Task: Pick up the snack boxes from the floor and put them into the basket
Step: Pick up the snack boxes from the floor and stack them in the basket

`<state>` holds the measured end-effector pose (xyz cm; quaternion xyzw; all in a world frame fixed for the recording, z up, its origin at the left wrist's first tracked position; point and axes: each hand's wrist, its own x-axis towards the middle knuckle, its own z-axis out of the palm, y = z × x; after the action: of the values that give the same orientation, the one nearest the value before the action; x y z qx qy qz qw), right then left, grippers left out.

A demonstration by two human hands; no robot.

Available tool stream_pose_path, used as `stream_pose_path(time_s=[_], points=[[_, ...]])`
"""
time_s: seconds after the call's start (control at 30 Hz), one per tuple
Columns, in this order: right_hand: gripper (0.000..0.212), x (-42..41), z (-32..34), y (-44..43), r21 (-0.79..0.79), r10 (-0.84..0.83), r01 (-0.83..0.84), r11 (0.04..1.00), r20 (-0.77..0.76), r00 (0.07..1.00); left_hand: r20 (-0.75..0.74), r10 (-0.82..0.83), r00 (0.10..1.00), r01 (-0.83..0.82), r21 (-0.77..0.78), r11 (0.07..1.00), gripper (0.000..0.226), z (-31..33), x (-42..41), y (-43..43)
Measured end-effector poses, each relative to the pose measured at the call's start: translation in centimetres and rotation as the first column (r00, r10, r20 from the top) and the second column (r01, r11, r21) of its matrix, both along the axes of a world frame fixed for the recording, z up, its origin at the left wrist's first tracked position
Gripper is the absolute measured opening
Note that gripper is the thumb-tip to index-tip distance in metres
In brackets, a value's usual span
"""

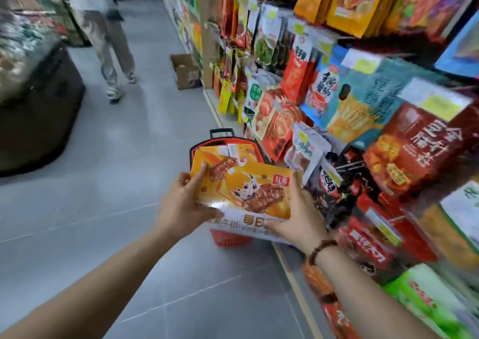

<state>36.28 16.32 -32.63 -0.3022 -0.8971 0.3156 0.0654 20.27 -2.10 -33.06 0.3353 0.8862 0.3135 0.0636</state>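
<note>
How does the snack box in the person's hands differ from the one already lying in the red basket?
The held snack box is in the air above the basket, gripped by the left hand and right hand; the box in the basket rests inside it. The held snack box shows most of its printed face; the box in the basket is mostly hidden behind it. Both are orange-yellow.

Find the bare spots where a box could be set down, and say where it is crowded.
Bare: the grey floor left of the basket, across to the dark counter. Crowded: the basket already holds boxes, the held box hangs over it, and the shelves on the right are packed.
</note>
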Motion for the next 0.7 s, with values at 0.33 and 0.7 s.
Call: stream_pose_path(time_s=[0.33, 0.7], points=[[0.132, -20.5, -2.7, 0.4, -0.033, -0.054, 0.054, 0.998, -0.003, 0.999, -0.001, -0.073, 0.997, 0.072, -0.065, 0.995, 0.108, -1.8, -21.6, 1.2], [0.131, -35.1, -5.3, 3.5, -0.076, -0.242, 0.252, 0.965, 0.119, 0.963, 0.064, -0.261, 0.963, 0.268, -0.158, 0.950, 0.105, -3.8, -39.1, 7.5]])
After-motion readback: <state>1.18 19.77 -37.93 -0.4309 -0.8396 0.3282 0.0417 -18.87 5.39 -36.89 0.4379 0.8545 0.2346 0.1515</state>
